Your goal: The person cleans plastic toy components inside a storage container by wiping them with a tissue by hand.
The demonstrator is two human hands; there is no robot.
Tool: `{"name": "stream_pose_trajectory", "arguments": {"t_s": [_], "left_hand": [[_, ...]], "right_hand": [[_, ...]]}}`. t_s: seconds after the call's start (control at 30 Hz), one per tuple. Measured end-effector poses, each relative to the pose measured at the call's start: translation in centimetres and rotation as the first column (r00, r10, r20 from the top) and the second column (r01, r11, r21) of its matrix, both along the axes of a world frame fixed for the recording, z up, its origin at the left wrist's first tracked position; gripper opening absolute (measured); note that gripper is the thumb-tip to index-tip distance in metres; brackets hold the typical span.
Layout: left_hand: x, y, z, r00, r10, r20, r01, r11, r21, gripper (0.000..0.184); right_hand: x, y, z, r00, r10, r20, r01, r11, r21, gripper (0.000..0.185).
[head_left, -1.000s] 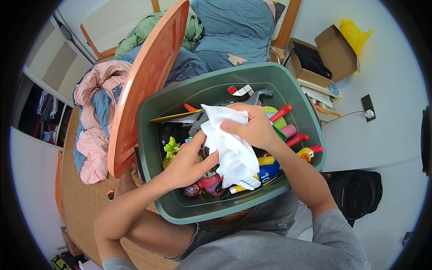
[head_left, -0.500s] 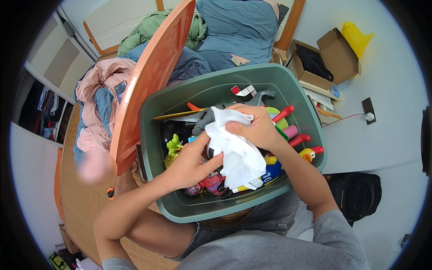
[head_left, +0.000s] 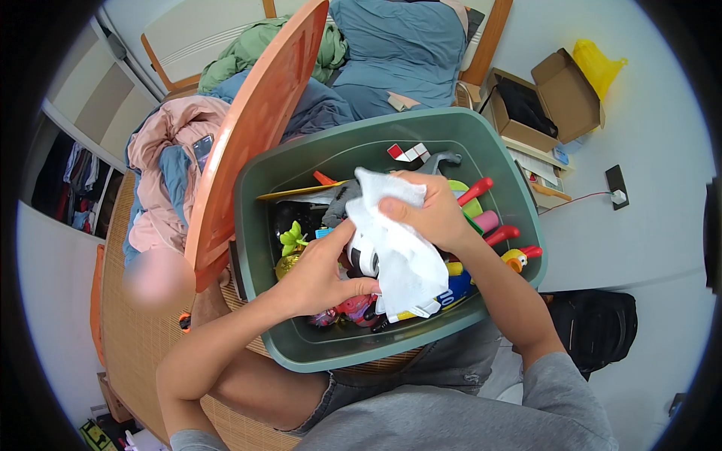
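A green bin [head_left: 316, 360] full of toys sits in front of me. Over it, my right hand [head_left: 432, 210] pinches a crumpled white cloth [head_left: 406, 263] between thumb and fingers. My left hand [head_left: 320, 270] curves around a white and black object [head_left: 364, 254], partly covered by the cloth, its thumb near the cloth's edge. Under and around my hands lie a green flower-like toy [head_left: 292, 237], red-handled toys [head_left: 502, 235], a yellow duck head [head_left: 515, 259] and a red and white block piece [head_left: 408, 152].
An orange lid [head_left: 256, 135] stands upright at the bin's left side. Pink bedding [head_left: 162, 173] lies beyond it on the mat [head_left: 143, 346]. An open cardboard box [head_left: 526, 105] is at the upper right, and a black backpack [head_left: 594, 331] at the right.
The white cloth has shifted slightly right and away from my left hand, showing more of the white and black object. A blurred round patch now covers part of the left side.
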State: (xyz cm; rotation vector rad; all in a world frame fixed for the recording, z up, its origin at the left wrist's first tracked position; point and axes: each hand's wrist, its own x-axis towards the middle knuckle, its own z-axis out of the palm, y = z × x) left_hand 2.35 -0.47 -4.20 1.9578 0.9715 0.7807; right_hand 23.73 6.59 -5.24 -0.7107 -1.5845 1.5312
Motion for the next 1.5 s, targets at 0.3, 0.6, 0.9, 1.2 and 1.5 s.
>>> {"name": "stream_pose_trajectory", "arguments": {"t_s": [0.3,0.6,0.9,1.2,1.5], "left_hand": [[0.3,0.2,3.8,0.983,0.168,-0.071,-0.171,0.984,-0.047,0.073],[-0.3,0.5,2.5,0.974,0.126,-0.188,-0.136,0.990,-0.044,0.053],[-0.2,0.5,1.9,0.964,0.133,-0.229,-0.161,0.981,-0.112,0.058],[0.0,-0.1,2.7,0.924,0.149,-0.353,-0.177,0.983,-0.050,0.056],[0.2,-0.6,3.3,0.951,0.137,-0.276,-0.150,0.988,-0.028,0.057]], "right_hand": [[2.9,0.6,1.8,0.996,-0.084,-0.025,0.084,0.996,0.024,0.021],[-0.8,-1.6,0.7,0.961,0.144,0.237,-0.211,0.934,0.288,0.025],[0.1,-0.7,-0.5,0.927,0.134,0.350,-0.195,0.970,0.144,0.025],[-0.1,-0.8,0.1,0.959,0.025,0.282,-0.069,0.986,0.150,0.024],[-0.3,-0.5,-0.5,0.984,0.000,0.180,-0.007,0.999,0.043,0.023]]}}
